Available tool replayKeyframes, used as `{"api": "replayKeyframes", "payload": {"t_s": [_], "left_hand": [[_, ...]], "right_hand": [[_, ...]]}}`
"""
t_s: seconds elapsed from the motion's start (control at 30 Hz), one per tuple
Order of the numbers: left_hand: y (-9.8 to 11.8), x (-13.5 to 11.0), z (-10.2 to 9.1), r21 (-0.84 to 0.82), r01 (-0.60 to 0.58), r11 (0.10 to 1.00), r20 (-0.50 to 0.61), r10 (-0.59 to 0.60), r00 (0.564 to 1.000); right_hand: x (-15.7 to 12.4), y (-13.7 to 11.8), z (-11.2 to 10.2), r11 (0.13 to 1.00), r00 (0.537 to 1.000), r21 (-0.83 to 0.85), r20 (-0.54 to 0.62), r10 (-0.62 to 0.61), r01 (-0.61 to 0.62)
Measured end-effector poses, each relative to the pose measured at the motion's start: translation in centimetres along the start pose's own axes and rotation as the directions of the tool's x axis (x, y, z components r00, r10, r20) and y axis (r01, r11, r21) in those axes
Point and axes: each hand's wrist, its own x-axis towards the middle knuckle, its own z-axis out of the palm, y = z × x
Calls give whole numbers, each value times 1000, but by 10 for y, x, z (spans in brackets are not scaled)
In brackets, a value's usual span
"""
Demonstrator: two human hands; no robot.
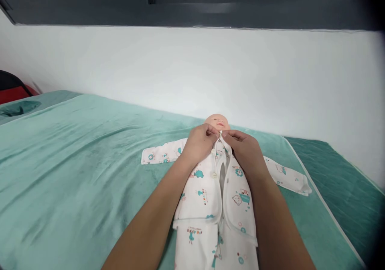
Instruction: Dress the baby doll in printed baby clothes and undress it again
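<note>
A doll (217,120) lies on its back, its head toward the wall. It wears a white baby jacket (200,193) printed with small teal and orange animals, sleeves stretched out to both sides. At the neck, my left hand (202,141) pinches one edge of the jacket's collar. My right hand (244,147) pinches the opposite edge, and the fingertips of both hands nearly meet under the doll's chin. Below them the jacket's front hangs apart in a narrow gap. White printed pants (195,248) show beneath the jacket's hem.
A light green blanket (75,173) with soft wrinkles covers the bed. Darker green bedding (331,161) shows at the right. Behind stands a white wall (180,69) under a dark window frame (240,7). A red and black item (13,89) sits at the far left.
</note>
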Motion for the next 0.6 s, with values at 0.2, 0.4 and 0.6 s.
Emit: {"api": "replayKeyframes", "payload": {"t_s": [0.2, 0.4, 0.6], "left_hand": [[-3, 2, -3, -91, 62, 994, 30, -60, 998], [0, 0, -6, -124, 91, 988, 110, -77, 991], [-4, 2, -1, -43, 56, 998, 68, -53, 996]], "right_hand": [[-1, 0, -3, 998, 996, -58, 82, 37, -32], [-3, -9, -2, 971, 992, -238, 120, 48, -18], [-5, -11, 3, 928, 994, -372, 110, 21, 21]]}}
